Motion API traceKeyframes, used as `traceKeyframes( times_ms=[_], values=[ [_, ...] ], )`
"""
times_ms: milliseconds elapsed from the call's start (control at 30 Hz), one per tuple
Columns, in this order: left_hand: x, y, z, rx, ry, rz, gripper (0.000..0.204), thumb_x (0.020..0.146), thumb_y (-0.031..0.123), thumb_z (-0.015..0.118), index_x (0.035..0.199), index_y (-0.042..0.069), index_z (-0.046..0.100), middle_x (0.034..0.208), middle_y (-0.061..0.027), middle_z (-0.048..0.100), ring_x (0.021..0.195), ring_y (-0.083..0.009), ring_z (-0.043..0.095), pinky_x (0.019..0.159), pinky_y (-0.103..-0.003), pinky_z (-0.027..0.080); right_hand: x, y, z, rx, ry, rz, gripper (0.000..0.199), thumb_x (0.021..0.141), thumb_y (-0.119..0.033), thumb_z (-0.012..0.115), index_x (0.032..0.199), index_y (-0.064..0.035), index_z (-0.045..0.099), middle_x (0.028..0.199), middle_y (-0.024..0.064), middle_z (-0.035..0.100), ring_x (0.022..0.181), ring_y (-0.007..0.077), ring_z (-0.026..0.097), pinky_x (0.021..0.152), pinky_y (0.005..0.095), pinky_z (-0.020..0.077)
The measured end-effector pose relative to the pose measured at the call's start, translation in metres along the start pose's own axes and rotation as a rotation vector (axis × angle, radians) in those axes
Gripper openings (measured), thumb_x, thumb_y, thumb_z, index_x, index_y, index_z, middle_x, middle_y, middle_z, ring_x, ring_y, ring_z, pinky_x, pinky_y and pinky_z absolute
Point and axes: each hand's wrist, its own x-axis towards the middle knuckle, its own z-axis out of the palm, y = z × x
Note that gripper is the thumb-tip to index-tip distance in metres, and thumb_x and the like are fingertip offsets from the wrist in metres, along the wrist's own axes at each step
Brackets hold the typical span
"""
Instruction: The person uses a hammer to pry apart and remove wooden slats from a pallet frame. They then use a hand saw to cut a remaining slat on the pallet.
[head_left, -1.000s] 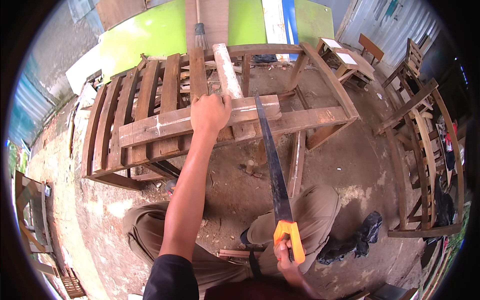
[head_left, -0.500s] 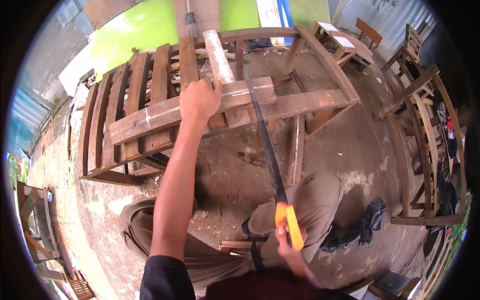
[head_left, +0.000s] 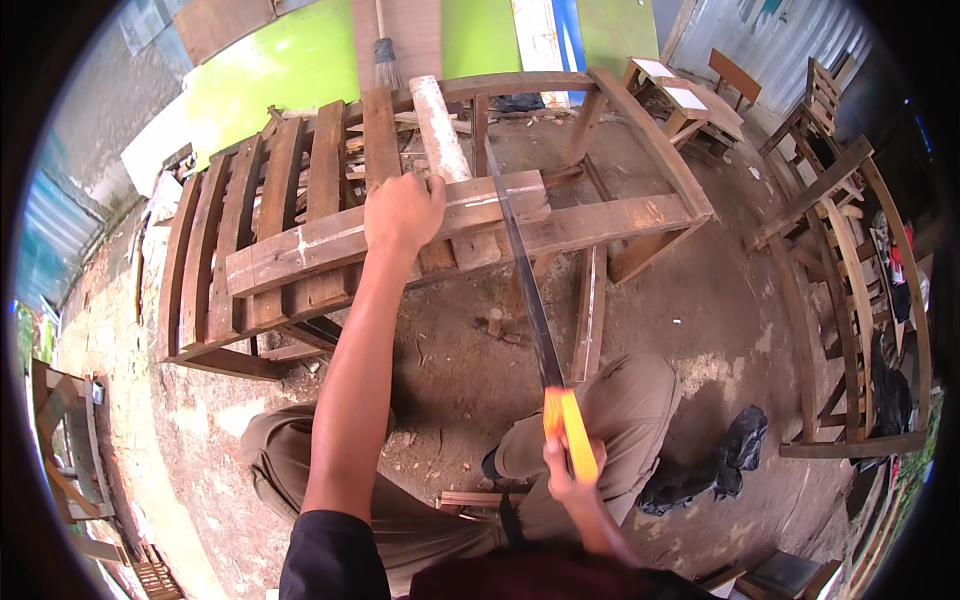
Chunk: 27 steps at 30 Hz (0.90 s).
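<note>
With its fingers closed over the far edge, my left hand (head_left: 403, 214) grips a weathered wooden plank (head_left: 320, 240) that lies across the slats of a wooden frame (head_left: 655, 210). My right hand (head_left: 572, 470) is wrapped around the orange and yellow handle of a handsaw (head_left: 527, 285). The dark blade slants up and away, crossing the plank near its right end. Whether the teeth are sunk into the wood cannot be made out. A board with flaking white paint (head_left: 438, 130) lies under the plank, just right of my left hand.
Black plastic (head_left: 705, 470) lies on the floor to the right of my knee. Slatted wooden furniture (head_left: 850, 300) stands at the right. A broom (head_left: 386, 62) leans at the back against green panels (head_left: 290, 75). Wood scraps (head_left: 480, 498) lie between my feet.
The saw and my right hand have shifted slightly toward the plank, the handle rising a little. My left hand keeps its hold on the plank. The whole view has tilted slightly.
</note>
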Motion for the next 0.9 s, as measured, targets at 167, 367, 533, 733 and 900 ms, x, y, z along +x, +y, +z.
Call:
traceKeyframes(
  times_ms=[167,367,533,733,900],
  values=[
    [-0.005,-0.011,0.016,0.066,0.209,0.144,0.053,0.096,0.034,0.046,0.075,-0.006,0.072,0.08,-0.0295,0.069,0.079,-0.0441,0.069,0.095,-0.05,0.049,0.017,-0.018,0.004,0.418,0.077,0.349,0.011,0.096,-0.004,0.061,0.088,0.0031,0.066,0.062,-0.0017,0.056,0.053,0.0064,0.052,0.048,0.0254,0.0397],
    [-0.001,-0.007,0.012,0.005,0.071,0.069,0.053,0.096,0.033,0.045,0.073,-0.006,0.072,0.076,-0.0286,0.069,0.076,-0.0437,0.069,0.097,-0.049,0.049,0.123,0.01,0.057,0.396,0.037,0.295,0.02,0.095,-0.011,0.068,0.08,0.0006,0.063,0.062,-0.006,0.051,0.057,0.0038,0.045,0.051,0.0251,0.0351],
    [0.001,-0.008,0.012,-0.004,0.115,0.013,0.052,0.095,0.031,0.045,0.068,-0.005,0.072,0.074,-0.0281,0.068,0.074,-0.0425,0.069,0.096,-0.047,0.05,-0.017,0.014,-0.01,-0.233,-0.034,-0.108,0.013,0.094,-0.007,0.065,0.098,0.0052,0.068,0.061,-0.0001,0.057,0.052,0.0084,0.054,0.049,0.0277,0.0399],
    [-0.011,-0.007,0.016,0.041,0.236,0.141,0.052,0.095,0.034,0.046,0.074,-0.006,0.072,0.081,-0.0302,0.069,0.081,-0.045,0.068,0.088,-0.05,0.052,0.068,0.001,0.033,0.405,0.065,0.241,0.01,0.097,-0.004,0.064,0.094,-0.0043,0.054,0.068,-0.0016,0.053,0.047,0.0049,0.044,0.043,0.0237,0.036],
    [0.0,-0.006,0.007,0.009,0.066,0.052,0.054,0.095,0.037,0.047,0.077,-0.007,0.073,0.082,-0.0314,0.068,0.082,-0.0469,0.068,0.089,-0.051,0.052,0.142,0.003,0.069,0.212,0.037,0.228,0.028,0.096,-0.018,0.068,0.075,-0.0007,0.061,0.059,-0.0022,0.05,0.058,0.0053,0.045,0.052,0.03,0.0378]
  ],
)
